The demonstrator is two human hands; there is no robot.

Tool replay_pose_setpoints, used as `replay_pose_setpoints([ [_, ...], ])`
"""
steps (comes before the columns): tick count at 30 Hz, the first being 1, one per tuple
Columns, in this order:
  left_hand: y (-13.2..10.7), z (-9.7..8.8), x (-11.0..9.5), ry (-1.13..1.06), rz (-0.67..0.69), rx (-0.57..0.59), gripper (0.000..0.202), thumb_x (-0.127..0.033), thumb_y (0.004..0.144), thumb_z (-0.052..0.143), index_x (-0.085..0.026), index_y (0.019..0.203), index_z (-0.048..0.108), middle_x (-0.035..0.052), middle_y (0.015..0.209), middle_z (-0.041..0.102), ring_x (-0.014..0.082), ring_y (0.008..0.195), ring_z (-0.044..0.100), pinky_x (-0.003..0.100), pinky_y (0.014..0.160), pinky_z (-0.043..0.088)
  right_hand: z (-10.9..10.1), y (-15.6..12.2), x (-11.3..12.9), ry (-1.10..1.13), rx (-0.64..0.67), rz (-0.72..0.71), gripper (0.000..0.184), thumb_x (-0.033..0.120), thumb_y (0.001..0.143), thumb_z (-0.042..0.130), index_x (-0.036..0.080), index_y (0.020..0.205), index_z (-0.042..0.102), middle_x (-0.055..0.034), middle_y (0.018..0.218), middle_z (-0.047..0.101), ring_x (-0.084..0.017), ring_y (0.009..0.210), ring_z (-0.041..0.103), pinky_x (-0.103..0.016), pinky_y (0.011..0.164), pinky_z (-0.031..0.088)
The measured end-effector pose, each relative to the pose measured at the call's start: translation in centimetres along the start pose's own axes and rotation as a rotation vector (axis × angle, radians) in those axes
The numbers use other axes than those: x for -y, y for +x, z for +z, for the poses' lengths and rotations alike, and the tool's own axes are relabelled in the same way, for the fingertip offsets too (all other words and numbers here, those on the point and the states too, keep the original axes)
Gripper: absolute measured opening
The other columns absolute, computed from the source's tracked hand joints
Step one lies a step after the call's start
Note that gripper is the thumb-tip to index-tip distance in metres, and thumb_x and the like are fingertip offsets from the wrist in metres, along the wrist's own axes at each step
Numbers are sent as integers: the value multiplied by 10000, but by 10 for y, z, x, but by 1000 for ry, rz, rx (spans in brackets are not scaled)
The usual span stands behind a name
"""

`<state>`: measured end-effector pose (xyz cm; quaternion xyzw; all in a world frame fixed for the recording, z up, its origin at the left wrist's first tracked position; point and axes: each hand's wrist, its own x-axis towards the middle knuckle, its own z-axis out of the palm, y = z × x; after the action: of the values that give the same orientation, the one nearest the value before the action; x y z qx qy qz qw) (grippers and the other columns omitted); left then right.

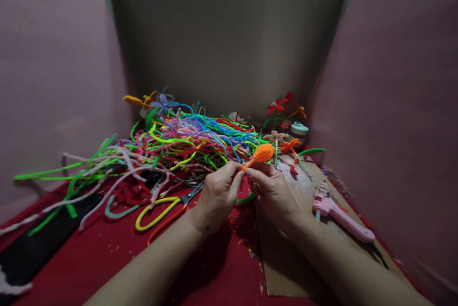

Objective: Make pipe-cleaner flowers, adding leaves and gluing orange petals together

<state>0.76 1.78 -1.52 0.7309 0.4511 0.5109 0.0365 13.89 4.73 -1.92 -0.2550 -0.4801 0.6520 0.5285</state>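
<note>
Between my two hands, an orange pipe-cleaner piece [264, 153] with a rounded bulb narrows to a thin twisted end. My left hand [222, 187] pinches the tip of that thin end. My right hand [274, 191] has its thumb and fingers closed on the same stem, just under the bulb. Close by my left wrist lie scissors [161, 210] with yellow and red handles, their blades partly hidden behind the hand. A large heap of coloured pipe cleaners [207, 134] spreads out behind both hands.
At right, a pink glue gun [343, 220] rests on a cardboard sheet [282, 268]. Finished-looking flowers, orange [291, 145] and beige [276, 136], lie near a lidded jar [298, 130]. A black strip [46, 244] is at left on the red cloth [200, 272]. Walls rise on the sides.
</note>
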Motion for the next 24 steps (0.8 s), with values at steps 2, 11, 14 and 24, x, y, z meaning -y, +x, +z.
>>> replay_pose_setpoints([
  [2, 1, 0, -1, -32, -49, -2, 124, -152, 864, 481, -164, 813, 593, -17, 656, 604, 84, 576, 565, 179, 570, 428, 0, 1, 2, 12, 24, 11, 47, 183, 692, 690, 177, 716, 650, 49, 615, 481, -69, 527, 292, -232, 490, 224],
  [11, 3, -1, -9, -290, -339, 54, 163, -228, 846, 503, -155, 788, 637, -19, 604, 582, 80, 521, 485, 183, 488, 382, -4, 1, 1, 0, 55, 73, 108, 233, 682, 705, 185, 774, 676, 31, 635, 477, -78, 534, 292, -233, 497, 228],
  [14, 3, -2, -11, -354, -403, 64, 168, -248, 841, 506, -154, 786, 633, -23, 598, 568, 70, 489, 439, 181, 455, 349, -4, 0, 2, -24, 39, 73, 104, 252, 697, 694, 200, 786, 680, 12, 681, 526, -89, 555, 340, -238, 521, 289],
  [24, 2, -2, -10, -507, -525, 118, 190, -282, 839, 490, -160, 709, 556, -45, 547, 493, 50, 434, 387, 174, 414, 312, 0, 0, 0, 77, 68, 118, 91, 242, 676, 705, 197, 745, 667, 29, 625, 530, -87, 525, 349, -232, 495, 283],
])
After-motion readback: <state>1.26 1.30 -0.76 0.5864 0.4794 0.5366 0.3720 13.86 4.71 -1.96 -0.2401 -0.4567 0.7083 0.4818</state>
